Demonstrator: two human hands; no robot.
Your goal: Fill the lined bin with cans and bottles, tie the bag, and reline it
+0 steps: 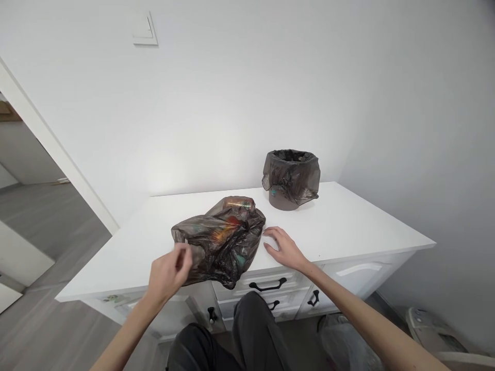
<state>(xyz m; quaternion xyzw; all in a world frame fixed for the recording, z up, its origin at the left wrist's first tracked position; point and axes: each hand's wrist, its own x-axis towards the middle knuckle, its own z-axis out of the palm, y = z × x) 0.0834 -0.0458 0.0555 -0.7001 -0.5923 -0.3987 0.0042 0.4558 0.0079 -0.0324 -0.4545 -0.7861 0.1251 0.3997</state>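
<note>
A thin black trash bag [216, 234] lies on its side on the white cabinet top, its front part hanging over the edge. Through the translucent plastic I see a can [238, 204] at the back and something orange and red in the middle. My left hand [170, 268] is at the bag's left end, thumb and fingers curled together in a pinch on the plastic. Just right of the bag, my right hand [284, 247] rests low over the cabinet top. Its fingers are slightly bent and apart, holding nothing.
A round trash bin [284, 201] lined with another black bag stands at the back near the wall. The white cabinet [348, 226] has drawers with black handles [267, 284] below. A light switch [145, 31] is on the wall; a doorway opens at left.
</note>
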